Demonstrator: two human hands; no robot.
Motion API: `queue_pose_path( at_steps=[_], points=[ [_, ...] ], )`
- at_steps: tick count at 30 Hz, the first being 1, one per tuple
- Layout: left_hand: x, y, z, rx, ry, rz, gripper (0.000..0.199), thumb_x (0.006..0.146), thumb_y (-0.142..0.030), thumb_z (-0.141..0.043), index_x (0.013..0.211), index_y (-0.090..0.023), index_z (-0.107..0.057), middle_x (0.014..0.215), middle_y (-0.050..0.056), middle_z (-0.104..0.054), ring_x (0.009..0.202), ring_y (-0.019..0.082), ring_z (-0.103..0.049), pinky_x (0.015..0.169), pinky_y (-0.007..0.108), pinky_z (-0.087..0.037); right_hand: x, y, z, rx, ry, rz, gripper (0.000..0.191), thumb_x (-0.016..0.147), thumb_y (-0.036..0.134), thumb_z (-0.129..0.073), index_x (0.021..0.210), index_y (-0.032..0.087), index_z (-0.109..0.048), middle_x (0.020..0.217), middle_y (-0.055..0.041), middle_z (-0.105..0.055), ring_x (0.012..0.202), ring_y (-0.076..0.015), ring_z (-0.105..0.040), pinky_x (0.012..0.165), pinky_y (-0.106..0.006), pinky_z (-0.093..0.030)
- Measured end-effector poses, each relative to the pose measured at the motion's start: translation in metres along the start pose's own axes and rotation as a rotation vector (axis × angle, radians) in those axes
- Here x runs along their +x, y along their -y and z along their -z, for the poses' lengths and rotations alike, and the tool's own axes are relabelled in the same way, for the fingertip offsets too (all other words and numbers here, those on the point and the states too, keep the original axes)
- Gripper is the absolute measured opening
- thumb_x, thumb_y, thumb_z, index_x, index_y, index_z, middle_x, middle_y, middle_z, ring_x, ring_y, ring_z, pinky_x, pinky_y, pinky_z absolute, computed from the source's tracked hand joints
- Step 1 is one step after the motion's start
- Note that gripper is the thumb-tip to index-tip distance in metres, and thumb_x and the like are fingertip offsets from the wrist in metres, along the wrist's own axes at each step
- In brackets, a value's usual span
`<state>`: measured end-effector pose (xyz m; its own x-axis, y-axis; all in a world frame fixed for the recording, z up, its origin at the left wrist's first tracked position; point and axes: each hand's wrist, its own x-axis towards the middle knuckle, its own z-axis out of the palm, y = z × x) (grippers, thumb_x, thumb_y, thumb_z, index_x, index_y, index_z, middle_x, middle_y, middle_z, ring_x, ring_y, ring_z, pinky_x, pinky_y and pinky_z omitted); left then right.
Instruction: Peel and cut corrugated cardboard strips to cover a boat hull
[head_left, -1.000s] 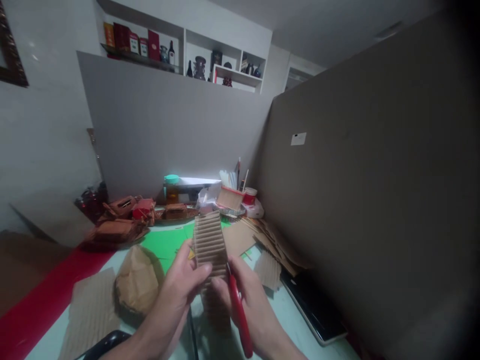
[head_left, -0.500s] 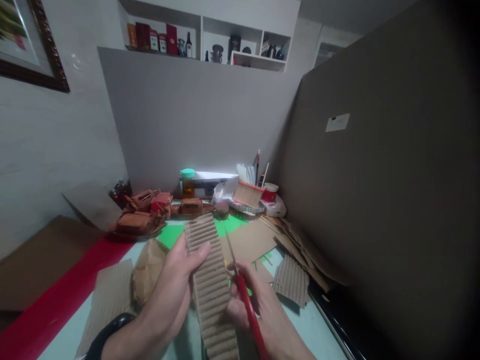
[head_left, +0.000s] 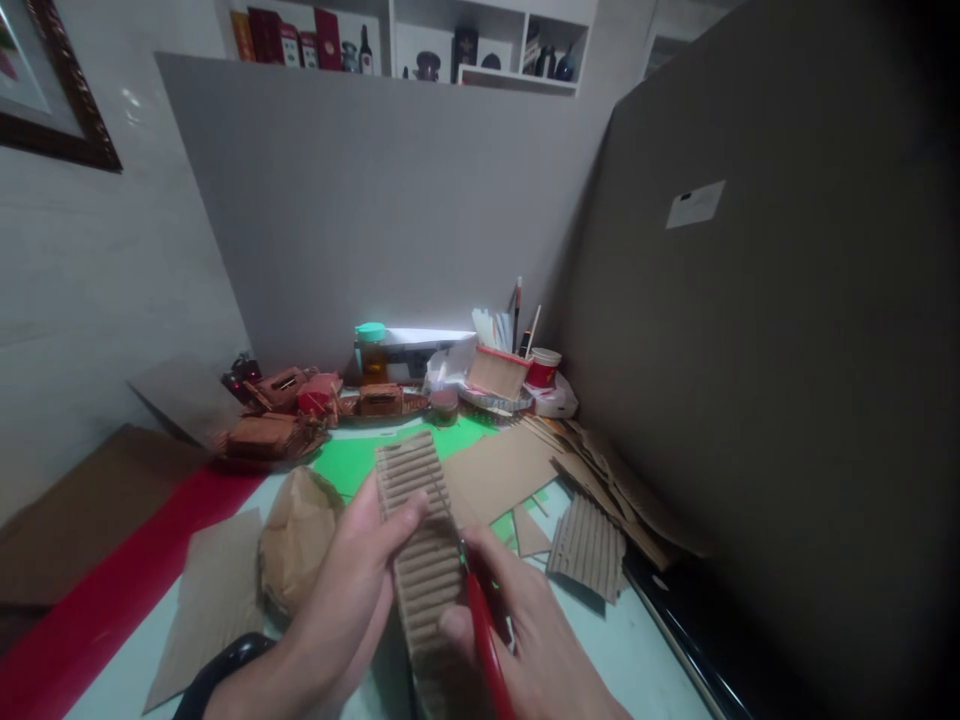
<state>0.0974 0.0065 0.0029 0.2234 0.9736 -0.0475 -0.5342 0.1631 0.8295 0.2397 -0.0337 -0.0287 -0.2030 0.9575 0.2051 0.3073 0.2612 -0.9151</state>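
My left hand (head_left: 367,560) grips a long strip of corrugated cardboard (head_left: 431,575), thumb across its ridged face and fingers behind. The strip tilts up over the table, its far end pointing away from me. Red-handled scissors (head_left: 486,640) are in my right hand (head_left: 525,620), which is closed around the handles beside the strip. Their metal pivot lies against the strip's right edge; the blades are mostly hidden there. My right thumb touches the ridged face. Left of my left hand rests a rounded brown paper-covered form (head_left: 300,535).
Brown model boats (head_left: 266,440) stand at the back left. A flat cardboard sheet (head_left: 502,468) lies over green paper (head_left: 341,460). Ridged cardboard (head_left: 589,545) and stacked cardboard pieces (head_left: 619,490) lie right. A jar with a teal lid (head_left: 371,355) and a red cup (head_left: 544,370) are behind.
The scissors have moved in against the strip's right edge, and their blade, which showed beside it earlier, is now mostly hidden. My head view has tipped slightly downward.
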Motion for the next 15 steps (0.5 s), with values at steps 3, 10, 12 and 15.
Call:
queue_pose_path(
  at_steps=[3, 10, 12, 15],
  points=[
    [-0.0007, -0.0006, -0.0009, -0.011, 0.007, -0.011, 0.042, 0.085, -0.017, -0.069, 0.125, -0.027, -0.060, 0.115, 0.003, -0.072, 0.109, 0.023, -0.066, 0.082, 0.028, -0.057, 0.0002, -0.0074, -0.0032, 0.011, -0.037, 0.047, 0.038, 0.082, 0.054, -0.056, 0.095, 0.019, -0.056, 0.086, -0.0061, -0.063, 0.075, -0.0221, -0.056, 0.064, -0.032, -0.043],
    [-0.0030, -0.0005, -0.0028, -0.025, 0.016, -0.015, 0.038, 0.088, -0.017, -0.064, 0.125, -0.026, -0.058, 0.123, 0.004, -0.069, 0.116, 0.023, -0.063, 0.087, 0.029, -0.055, 0.0014, -0.0089, -0.0022, 0.008, -0.028, 0.084, 0.034, 0.081, 0.049, -0.054, 0.099, 0.020, -0.057, 0.088, -0.0056, -0.063, 0.077, -0.0221, -0.058, 0.067, -0.032, -0.046],
    [-0.0029, 0.0006, -0.0016, -0.028, 0.013, -0.015, 0.038, 0.088, -0.018, -0.065, 0.124, -0.027, -0.059, 0.121, 0.003, -0.070, 0.116, 0.023, -0.063, 0.086, 0.029, -0.055, 0.0014, -0.0079, -0.0021, 0.011, -0.029, 0.093, 0.032, 0.081, 0.047, -0.054, 0.099, 0.020, -0.057, 0.088, -0.0052, -0.063, 0.078, -0.0220, -0.058, 0.069, -0.033, -0.046],
    [-0.0023, 0.0023, 0.0004, -0.031, 0.014, -0.025, 0.038, 0.087, -0.018, -0.066, 0.123, -0.027, -0.059, 0.119, 0.003, -0.071, 0.118, 0.024, -0.061, 0.086, 0.029, -0.055, 0.0010, -0.0062, -0.0016, 0.005, -0.024, 0.100, 0.030, 0.083, 0.046, -0.053, 0.097, 0.020, -0.056, 0.088, -0.0051, -0.063, 0.078, -0.0215, -0.058, 0.069, -0.032, -0.045]
  ],
)
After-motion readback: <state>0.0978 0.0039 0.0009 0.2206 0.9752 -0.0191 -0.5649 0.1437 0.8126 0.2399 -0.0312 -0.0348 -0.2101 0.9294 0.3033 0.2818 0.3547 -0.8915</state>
